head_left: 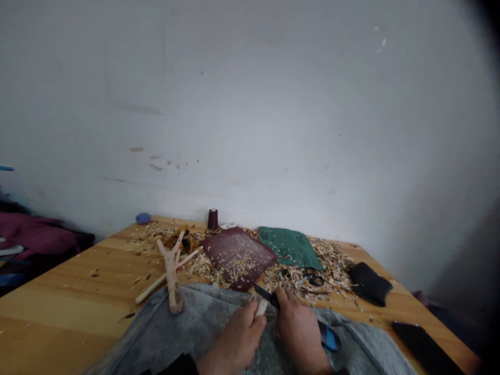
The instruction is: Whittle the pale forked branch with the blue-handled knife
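Observation:
At the bottom centre my left hand [237, 341] is closed round a short pale wooden stick [261, 307], whose tip pokes out above the fist. My right hand [299, 330] grips a knife [266, 294] with a dark blade and a blue and black handle; the blade lies against the stick's tip. Both hands work over a grey felt cloth [195, 323] spread at the near edge of the wooden table [58, 297].
A forked peeled branch [172, 271] lies left of the hands. Behind are a maroon sheet [238, 255], a green sheet [291, 247], black scissors [312, 276], wood shavings [332, 265], a dark spool [212, 219], a black pouch [369, 284] and a phone [424, 346].

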`<state>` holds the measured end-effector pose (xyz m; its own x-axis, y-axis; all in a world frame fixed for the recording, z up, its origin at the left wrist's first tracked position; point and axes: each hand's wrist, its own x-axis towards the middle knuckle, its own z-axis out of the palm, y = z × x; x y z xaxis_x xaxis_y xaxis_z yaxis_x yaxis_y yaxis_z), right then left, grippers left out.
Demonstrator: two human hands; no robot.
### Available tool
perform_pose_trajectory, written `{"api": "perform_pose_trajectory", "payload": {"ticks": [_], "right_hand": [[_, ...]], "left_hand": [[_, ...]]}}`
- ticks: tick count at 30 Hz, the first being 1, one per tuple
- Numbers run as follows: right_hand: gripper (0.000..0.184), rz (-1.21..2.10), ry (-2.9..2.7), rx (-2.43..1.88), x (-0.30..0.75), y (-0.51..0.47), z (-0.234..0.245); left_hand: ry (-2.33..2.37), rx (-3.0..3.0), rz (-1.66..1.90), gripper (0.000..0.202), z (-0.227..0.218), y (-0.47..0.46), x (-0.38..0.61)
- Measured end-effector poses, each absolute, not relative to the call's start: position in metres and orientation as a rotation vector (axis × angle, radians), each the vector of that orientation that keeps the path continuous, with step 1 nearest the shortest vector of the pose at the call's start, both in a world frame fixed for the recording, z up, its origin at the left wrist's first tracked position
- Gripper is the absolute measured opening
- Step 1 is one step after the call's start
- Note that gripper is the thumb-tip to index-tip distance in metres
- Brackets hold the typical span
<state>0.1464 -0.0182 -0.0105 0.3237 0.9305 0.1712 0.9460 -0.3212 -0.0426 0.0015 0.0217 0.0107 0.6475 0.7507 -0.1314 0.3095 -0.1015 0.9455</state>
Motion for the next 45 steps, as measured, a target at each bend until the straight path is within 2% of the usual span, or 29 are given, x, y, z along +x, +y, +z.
{"api": "perform_pose_trajectory", "payload": {"ticks": [8, 13, 20, 22, 25, 32, 40, 45], "right_hand": [[0.038, -0.334, -1.678, -2.464, 0.158, -0.017, -0.007], [0.034, -0.288, -1.417, -2.576, 0.186, -0.018, -0.009], [0.034, -0.209, -1.673, -2.283, 0.157, -0.018, -0.01], [0.033, -0.195, -1.714, -2.25, 0.151, -0.019, -0.009], [0.031, -0.188, -1.739, -2.241, 0.148, -0.021, -0.009], [0.031, -0.179, -1.772, -2.255, 0.146, -0.021, -0.011], [0.031, -0.154, -1.808, -2.227, 0.139, -0.022, -0.006], [0.032, -0.171, -1.81, -2.245, 0.138, -0.022, -0.007]], "left_hand": [[0.836, 1.532, 0.394, 0.018, 0.012, 0.026, -0.001], [0.832, 1.446, 0.426, 0.023, 0.013, 0.027, -0.004], [0.802, 1.409, 0.451, 0.037, 0.006, 0.031, 0.001], [0.78, 1.341, 0.461, 0.035, 0.004, 0.032, 0.002], [0.7, 1.176, 0.466, 0.026, 0.006, 0.034, 0.003], [0.614, 1.091, 0.41, 0.026, 0.009, 0.028, 0.001], [0.686, 1.179, 0.446, 0.044, 0.0, 0.029, 0.002], [0.705, 1.213, 0.442, 0.038, -0.002, 0.029, 0.002]]}}
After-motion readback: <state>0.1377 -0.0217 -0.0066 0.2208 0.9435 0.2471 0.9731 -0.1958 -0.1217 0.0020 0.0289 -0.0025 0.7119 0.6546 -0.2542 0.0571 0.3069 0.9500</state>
